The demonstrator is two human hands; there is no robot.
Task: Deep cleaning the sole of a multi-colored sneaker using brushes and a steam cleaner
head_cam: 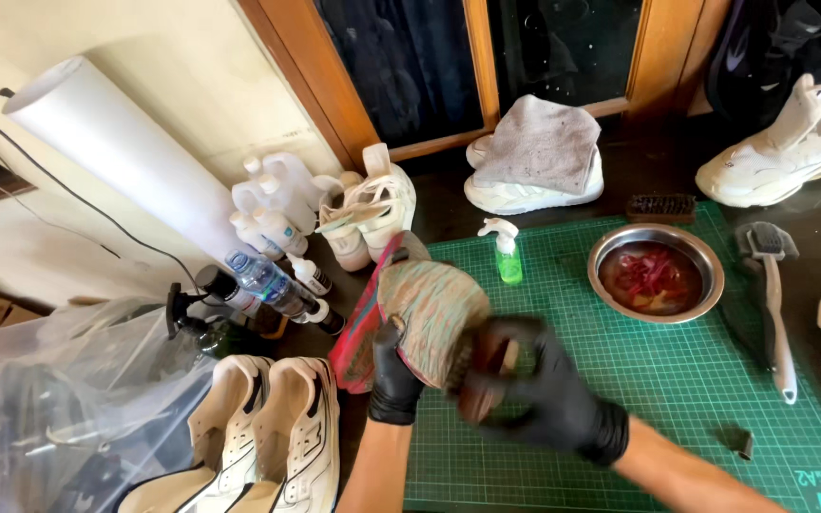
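Shoe: I am watching a worn knit shoe with a greenish-grey upper and a red-pink sole point(427, 313) being held up over the left part of the green gridded cutting mat point(658, 399), its toe tilted up and away.
Left hand: my black-gloved left hand point(394, 375) is cupping the shoe from below and behind, fingers curled shut around its heel end.
Right hand: my black-gloved right hand point(539, 385) is closing on a dark brown brush point(483, 375), which is pressing against the shoe's side; motion blur is hiding the exact finger positions.
Risk, slip: I am judging that the one-handed hold could let the shoe twist or drop under hard brushing.
Risk, spill: the round steel bowl of reddish liquid point(656, 274) is sitting just right of the hands, so a wide elbow swing could be tipping it.
Risk, knock: the small green spray bottle with a white trigger point(506, 252) is standing just behind the shoe.
Nearby: a pair of white sneakers point(268, 432) is lying at the mat's left; a long-handled grey brush point(773, 304) is resting at the right.
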